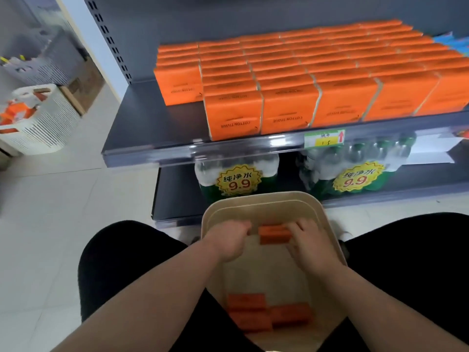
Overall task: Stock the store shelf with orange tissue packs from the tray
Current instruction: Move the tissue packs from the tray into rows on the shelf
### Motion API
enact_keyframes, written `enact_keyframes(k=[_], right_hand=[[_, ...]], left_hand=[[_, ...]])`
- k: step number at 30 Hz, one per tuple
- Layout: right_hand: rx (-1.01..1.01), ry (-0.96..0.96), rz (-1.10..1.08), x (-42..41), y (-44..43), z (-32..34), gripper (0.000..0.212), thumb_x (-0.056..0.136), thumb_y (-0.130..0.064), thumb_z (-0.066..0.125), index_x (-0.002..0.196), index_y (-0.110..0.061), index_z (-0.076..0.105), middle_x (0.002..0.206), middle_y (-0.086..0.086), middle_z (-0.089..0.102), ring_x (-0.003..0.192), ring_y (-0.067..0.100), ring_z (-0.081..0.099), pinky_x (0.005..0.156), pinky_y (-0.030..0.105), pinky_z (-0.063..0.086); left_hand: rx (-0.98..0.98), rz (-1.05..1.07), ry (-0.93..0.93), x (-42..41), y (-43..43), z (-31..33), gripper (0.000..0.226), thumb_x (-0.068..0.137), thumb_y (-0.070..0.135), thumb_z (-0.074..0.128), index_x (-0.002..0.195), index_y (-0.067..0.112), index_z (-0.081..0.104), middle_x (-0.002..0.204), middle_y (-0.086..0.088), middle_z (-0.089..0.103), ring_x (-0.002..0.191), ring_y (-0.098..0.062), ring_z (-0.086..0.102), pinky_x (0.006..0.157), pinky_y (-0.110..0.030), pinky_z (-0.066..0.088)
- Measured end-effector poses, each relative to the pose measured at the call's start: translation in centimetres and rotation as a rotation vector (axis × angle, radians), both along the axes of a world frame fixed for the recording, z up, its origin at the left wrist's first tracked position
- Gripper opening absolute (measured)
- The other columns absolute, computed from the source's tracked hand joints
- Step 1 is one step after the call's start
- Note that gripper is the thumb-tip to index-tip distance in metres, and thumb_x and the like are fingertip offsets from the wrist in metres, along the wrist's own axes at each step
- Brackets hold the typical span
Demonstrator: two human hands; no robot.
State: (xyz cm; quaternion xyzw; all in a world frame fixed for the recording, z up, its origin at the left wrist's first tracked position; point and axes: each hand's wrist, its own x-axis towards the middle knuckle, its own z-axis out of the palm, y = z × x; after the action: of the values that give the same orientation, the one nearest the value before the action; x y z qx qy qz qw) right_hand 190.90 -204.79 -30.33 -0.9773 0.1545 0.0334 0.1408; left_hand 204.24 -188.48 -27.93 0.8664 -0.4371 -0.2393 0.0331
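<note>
- Gripping one orange tissue pack from both ends: left hand fingers curled vs its left end, right hand fingers bent over its right end, pressing inward. Looks like a 2-hand squeeze so the soft pack won't sag on the lift.
- Pack sits btwn the fingertips, in the far half of the beige tray. Can't tell if it's touching the tray floor or just off it.
- Behind the wrists, nearer the body: three more packs lying flat in a loose cluster, not in anyone's grip, prob. next in line.
- Tray rests low btwn the knees, so both hands reach in w/o stretching.
- Ahead of and above the fingers: grey shelf, orange stock already standing in tight rows, printed faces fwd.
- Bare shelf strip left of the rows, up-left of the left fingers; likely where this pack goes.
- Under the shelf, just beyond the tray rim: water bottle packs w/ yellow 9.9 stickers.
- Far left of the left hand: white basket on the floor.
</note>
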Motion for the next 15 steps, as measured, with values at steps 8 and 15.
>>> enact_keyframes(k=[8, 15], right_hand=[[0.114, 0.548, 0.155, -3.5, 2.0, -8.3, 0.049, 0.087, -0.008, 0.056, 0.134, -0.019, 0.045, 0.133, 0.009, 0.04, 0.129, 0.028, 0.033, 0.105, 0.038, 0.033], [0.119, 0.678, 0.171, -2.8, 1.6, -12.8, 0.047, 0.087, -0.017, 0.058, 0.132, -0.017, 0.046, 0.133, 0.01, 0.041, 0.127, 0.028, 0.036, 0.104, 0.039, 0.035]], left_hand=[[0.491, -0.376, 0.021, -2.9, -0.4, -5.2, 0.035, 0.092, 0.012, 0.049, 0.127, 0.012, 0.051, 0.129, -0.012, 0.054, 0.117, -0.03, 0.053, 0.087, -0.036, 0.046], [0.51, -0.34, 0.079, -1.9, -1.9, -7.5, 0.037, 0.095, 0.016, 0.047, 0.131, 0.013, 0.048, 0.133, -0.01, 0.052, 0.12, -0.028, 0.051, 0.086, -0.035, 0.043]])
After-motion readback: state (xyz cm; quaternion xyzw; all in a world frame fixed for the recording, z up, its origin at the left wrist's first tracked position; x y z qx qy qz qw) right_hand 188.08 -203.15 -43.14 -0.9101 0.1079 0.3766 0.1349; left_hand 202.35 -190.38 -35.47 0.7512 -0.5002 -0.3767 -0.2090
